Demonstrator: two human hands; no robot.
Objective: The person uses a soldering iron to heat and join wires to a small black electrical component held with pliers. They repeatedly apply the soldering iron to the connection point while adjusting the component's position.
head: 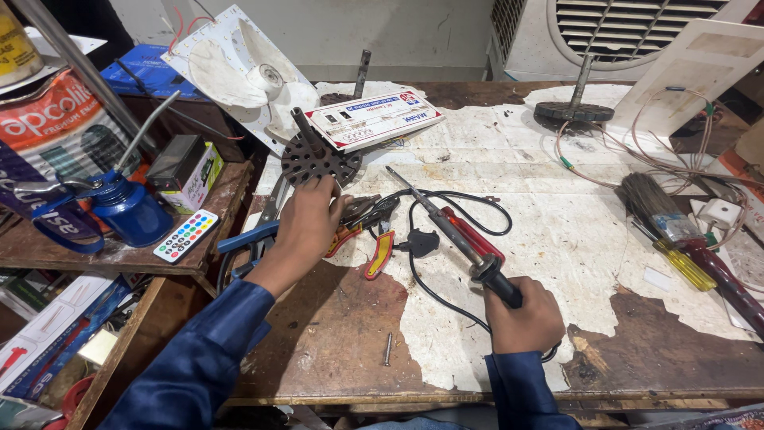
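While the right hand sits curled tight around the black grip of a soldering iron, fingers fully closed and the long metal tip angled up and away from the knuckles, the left hand is out ahead on the bench, fingers bent down onto the lower edge of a dark round perforated motor part with a shaft sticking up out of it. I can't quite tell whether that hand is actually gripping the disc or just pressing on it. Just to the right of those left fingers there's a pile of pliers with red and yellow handles, and the iron's black cord loops across the peeling white tabletop between the two hands. Looks to me like the getting-set stage: one hand steadying the part, the other with the iron ready but nowhere near it, the tip well apart from the disc. My guess is the next bit needs the part held still and the tip brought across to whatever joint matters, minding that cord so it doesn't drag the pliers. Off beyond the right hand lie a brush and a yellow-handled screwdriver.
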